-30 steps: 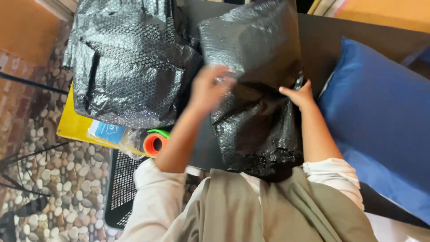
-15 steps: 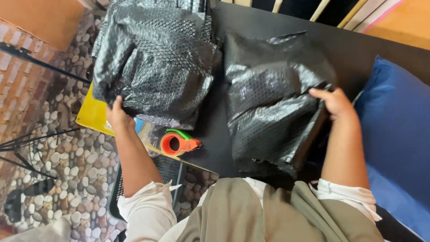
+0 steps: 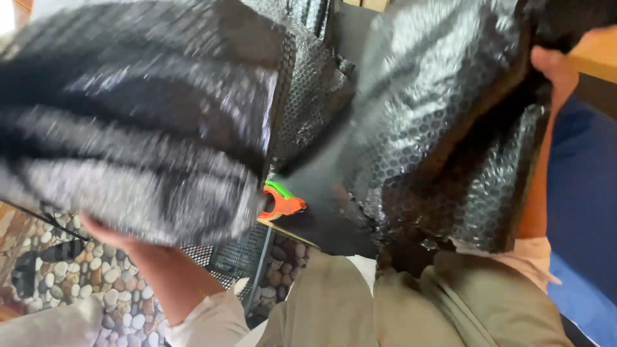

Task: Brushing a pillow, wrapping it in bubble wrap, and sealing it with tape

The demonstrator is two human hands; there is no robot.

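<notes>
Above your left fingers, a big black bubble-wrap parcel (image 3: 135, 122) fills the near view, blurred with motion; your left hand (image 3: 106, 228) grips its lower edge from underneath, most likely so the bulk hangs free of the table; only a thumb edge shows, so you cannot tell how the fingers lie beyond that they are clamped on the wrap; half a second ago that hand rested by the parcel on the table, and now the parcel is raised towards the camera. Below your right fingers, a second black bubble-wrap parcel (image 3: 443, 141) hangs towards your lap; your right hand (image 3: 553, 67) pinches its top corner, fingers pressed into the wrap, seemingly to hold it upright; earlier it lay flat on the dark table (image 3: 321, 212). Between the two parcels, well under both sets of fingers, the orange and green tape dispenser (image 3: 281, 200) sits on the table edge, unmoved.
</notes>
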